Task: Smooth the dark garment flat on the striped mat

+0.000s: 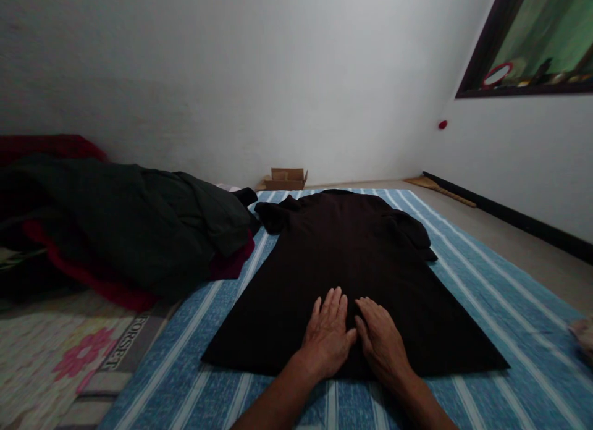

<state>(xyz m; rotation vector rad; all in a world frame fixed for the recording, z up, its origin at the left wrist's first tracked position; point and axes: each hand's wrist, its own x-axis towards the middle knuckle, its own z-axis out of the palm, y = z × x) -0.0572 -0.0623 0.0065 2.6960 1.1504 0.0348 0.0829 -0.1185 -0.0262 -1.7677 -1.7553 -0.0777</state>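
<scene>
Bare white walls (231,78), dim light, a blue striped mat (486,294) on the floor. Spread flat on the mat, collar end away, hem near: a dark brown shirt (343,257), sleeves already turned in at the shoulders. Left hand (328,334) and right hand (382,338) side by side on the lower middle of the shirt, thumbs nearly touching, palms down, fingers (331,303) extended and flat, gripping nothing. To the left, clear of the shirt: a heap of dark green and red clothes (130,232); beyond the collar, a small cardboard box (287,178) against the wall; nearer left, a floral mat (69,349).

Judged as smoothing. To do it well: keep palms flat and pressure light, sweep from the centre line outward toward each side seam and down toward the hem, chasing wrinkles off the edge rather than bunching cloth under the wrists. Keep both hands moving evenly so the shirt stays square to the stripes, with the folded sleeves undisturbed.
</scene>
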